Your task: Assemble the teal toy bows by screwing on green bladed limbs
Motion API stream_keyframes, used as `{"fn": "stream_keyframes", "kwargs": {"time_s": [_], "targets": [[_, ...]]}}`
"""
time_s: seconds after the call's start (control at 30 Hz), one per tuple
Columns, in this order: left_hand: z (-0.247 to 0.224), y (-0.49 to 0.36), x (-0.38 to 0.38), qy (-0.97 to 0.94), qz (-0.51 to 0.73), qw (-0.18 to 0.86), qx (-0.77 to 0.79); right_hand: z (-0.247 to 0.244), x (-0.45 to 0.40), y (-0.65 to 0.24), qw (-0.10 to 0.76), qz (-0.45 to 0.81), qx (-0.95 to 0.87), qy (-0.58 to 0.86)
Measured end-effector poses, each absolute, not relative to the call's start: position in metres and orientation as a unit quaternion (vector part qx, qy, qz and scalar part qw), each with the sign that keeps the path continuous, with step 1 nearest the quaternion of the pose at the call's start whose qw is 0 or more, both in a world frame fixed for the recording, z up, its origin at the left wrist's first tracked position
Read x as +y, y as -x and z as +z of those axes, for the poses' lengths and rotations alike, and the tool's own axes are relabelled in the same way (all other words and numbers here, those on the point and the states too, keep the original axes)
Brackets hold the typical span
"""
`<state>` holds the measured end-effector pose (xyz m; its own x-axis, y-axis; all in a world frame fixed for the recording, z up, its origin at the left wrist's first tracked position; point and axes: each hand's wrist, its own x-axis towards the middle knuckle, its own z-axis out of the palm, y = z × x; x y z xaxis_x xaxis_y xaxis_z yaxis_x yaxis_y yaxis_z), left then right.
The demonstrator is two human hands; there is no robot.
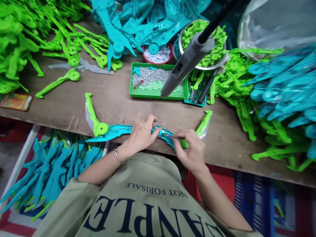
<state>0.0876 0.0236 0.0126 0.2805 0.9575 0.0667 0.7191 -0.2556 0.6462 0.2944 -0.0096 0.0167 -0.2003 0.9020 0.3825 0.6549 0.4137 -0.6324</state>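
Olive shirt (153, 171), worktop (111, 108) front edge.
L hand (143, 131) closed over blue pt (120, 130); R hand (190, 146) pinched, hold unclear; keep wiring (167, 135) flat.

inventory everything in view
blue piece: one, blue, at hands
green limbs: many, green, left and right
blue parts: many, blue, back, right, lower left
green tray: one, green, centre
metal bits: many, silver, in green tray
screwdriver: one, red, same tray
teal tray: one, teal, beside green tray
red bowl: one, red, back, holding white pieces
metal bowl: one, silver, back, holding green pieces
hanging tool: one, grey, centre
flat item: one, orange, left
table: one, brown, centre
shirt: one, olive, bottom
left hand: one, bare, centre
right hand: one, bare, centre
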Motion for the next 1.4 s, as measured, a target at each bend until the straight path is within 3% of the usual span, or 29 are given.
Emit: {"fn": "stream_keyframes", "kwargs": {"time_s": [0.1,0.27,0.47,0.67,1.0,1.4], "targets": [[0.013,-0.085,0.038,-0.722,0.196,0.35,0.563,0.009,-0.019,-0.277,0.301,0.148,-0.796,0.505],[0.016,-0.073,0.043,-0.695,0.221,0.404,0.553,-0.007,-0.021,-0.26,0.244,0.075,-0.801,0.542],[0.014,-0.066,0.039,-0.7,0.253,0.405,0.531,0.001,-0.021,-0.258,0.285,0.03,-0.825,0.486],[0.016,-0.061,0.036,-0.76,0.249,0.364,0.478,-0.005,-0.033,-0.26,0.359,0.072,-0.814,0.451],[0.021,-0.065,0.017,-0.791,0.308,0.33,0.412,-0.018,-0.045,-0.252,0.367,0.121,-0.793,0.47],[0.016,-0.058,0.014,-0.783,0.206,0.32,0.492,-0.01,-0.04,-0.253,0.384,0.178,-0.785,0.453]]}}
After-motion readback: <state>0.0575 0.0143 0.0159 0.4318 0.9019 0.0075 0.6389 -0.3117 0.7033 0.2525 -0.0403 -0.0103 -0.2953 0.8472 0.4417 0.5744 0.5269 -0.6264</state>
